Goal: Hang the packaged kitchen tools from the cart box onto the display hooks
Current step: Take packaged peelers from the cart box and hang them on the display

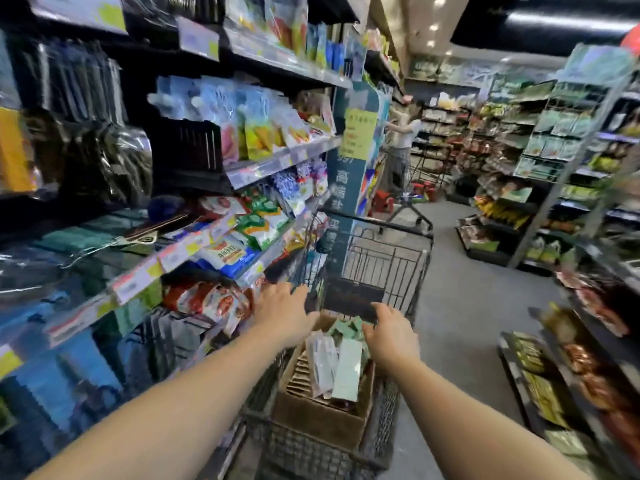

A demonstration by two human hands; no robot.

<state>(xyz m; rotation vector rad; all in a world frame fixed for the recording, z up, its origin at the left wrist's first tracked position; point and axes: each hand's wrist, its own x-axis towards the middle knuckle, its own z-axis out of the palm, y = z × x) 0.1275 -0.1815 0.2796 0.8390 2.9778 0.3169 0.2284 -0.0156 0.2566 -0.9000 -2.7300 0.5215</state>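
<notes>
A black wire cart (381,265) stands in the aisle right in front of me. In it sits a cardboard box (318,420) holding several flat packages, among them a pale green one (348,368) and a white one (322,362). My left hand (284,313) reaches forward with fingers stretched out and touches the cart's left rim above the box. My right hand (391,337) lies over the far end of the box by a black panel (353,299); its bent fingertips are hidden, and the view is blurred. Dark packaged utensils (79,84) hang on the shelving at upper left.
Shelves of packaged goods (249,133) run close along the cart's left side. Low racks of goods (554,386) line the right. Grey floor (464,306) lies open to the cart's right. Further down the aisle, a person (403,133) stands by another cart (408,206).
</notes>
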